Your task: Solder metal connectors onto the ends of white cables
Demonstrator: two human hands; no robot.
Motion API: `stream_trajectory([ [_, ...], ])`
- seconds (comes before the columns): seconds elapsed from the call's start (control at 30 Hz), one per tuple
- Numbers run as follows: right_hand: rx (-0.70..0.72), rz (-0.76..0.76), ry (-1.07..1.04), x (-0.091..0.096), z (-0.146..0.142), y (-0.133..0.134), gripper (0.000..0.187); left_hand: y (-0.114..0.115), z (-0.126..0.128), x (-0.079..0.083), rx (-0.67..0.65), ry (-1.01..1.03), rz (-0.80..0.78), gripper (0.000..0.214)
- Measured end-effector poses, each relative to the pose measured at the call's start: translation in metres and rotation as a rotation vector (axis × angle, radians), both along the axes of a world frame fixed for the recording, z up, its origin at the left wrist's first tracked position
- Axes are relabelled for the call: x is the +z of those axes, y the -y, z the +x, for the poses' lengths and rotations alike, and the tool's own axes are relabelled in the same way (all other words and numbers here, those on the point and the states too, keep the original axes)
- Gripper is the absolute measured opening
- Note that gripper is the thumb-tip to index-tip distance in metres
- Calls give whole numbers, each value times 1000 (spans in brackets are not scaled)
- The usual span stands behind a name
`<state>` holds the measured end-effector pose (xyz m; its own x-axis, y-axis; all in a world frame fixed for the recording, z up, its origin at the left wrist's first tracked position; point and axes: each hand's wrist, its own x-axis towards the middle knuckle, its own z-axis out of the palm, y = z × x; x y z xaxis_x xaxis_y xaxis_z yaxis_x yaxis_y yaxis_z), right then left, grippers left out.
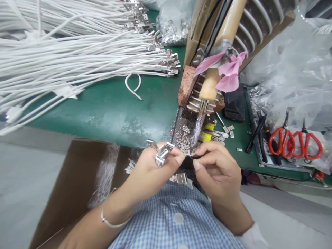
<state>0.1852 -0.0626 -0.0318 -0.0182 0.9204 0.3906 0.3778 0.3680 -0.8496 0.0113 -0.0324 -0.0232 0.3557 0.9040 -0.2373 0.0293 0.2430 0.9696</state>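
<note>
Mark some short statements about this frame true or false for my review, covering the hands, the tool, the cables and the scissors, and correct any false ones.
1. The left hand holds metal USB connectors. True.
2. The right hand holds the red-handled scissors. False: the red-handled scissors lie off to its right; the right hand appears to pinch a thin strand.
3. A pink ribbon is tied on the wooden-handled tool. True.
4. The white cables are heaped at the picture's right. False: the white cables are at the left, on the green bench.
5. A bracelet is on the left wrist. True.
</note>
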Motion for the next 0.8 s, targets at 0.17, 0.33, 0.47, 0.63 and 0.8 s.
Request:
stream_trajectory([
  [0.17,-7,23,2,1,0,-3,18,1,5,6,88,-17,-10,15],
  [0.33,8,37,-4,1,0,-3,20,2,4,6,110,-50,38,14],
  [0.47,16,36,0,2,0,-3,20,1,3,4,81,-48,49,15],
  [0.63,11,42,13,3,0,-2,19,2,2,7,102,-60,25,16],
  [0.8,-16,47,66,0,-2,2,19,3,1,1,9,-60,36,16],
])
